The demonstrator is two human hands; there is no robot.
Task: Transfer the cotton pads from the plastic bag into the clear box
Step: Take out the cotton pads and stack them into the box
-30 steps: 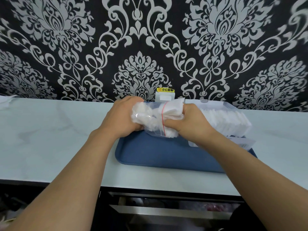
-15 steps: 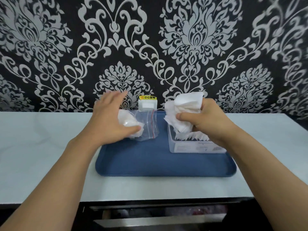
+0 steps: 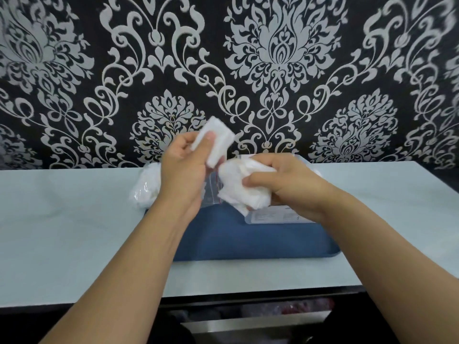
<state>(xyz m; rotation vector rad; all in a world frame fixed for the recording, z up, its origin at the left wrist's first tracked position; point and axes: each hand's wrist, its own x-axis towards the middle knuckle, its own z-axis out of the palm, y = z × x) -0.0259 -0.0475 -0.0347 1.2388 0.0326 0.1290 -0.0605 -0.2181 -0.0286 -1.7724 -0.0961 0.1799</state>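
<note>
My left hand (image 3: 183,170) is raised over the left end of the blue tray (image 3: 248,240) and pinches a small stack of white cotton pads (image 3: 217,142) between thumb and fingers. The clear plastic bag (image 3: 146,187), with pads still inside, sits behind and below that hand; its red zip line (image 3: 218,184) shows between my hands. My right hand (image 3: 285,181) is closed around a crumpled bunch of cotton pads (image 3: 242,192), just right of the bag's mouth. The clear box (image 3: 273,216) is mostly hidden behind my right hand; only its labelled front wall shows.
The tray lies on a pale countertop (image 3: 74,232) against a black and silver patterned wall (image 3: 273,58). The counter's front edge is near me, with an open dark drawer (image 3: 248,321) below it.
My left hand has risen off the bag and now pinches a small stack of pads. My right hand has moved left and down from above the box, toward the bag's mouth, still gripping pads.
</note>
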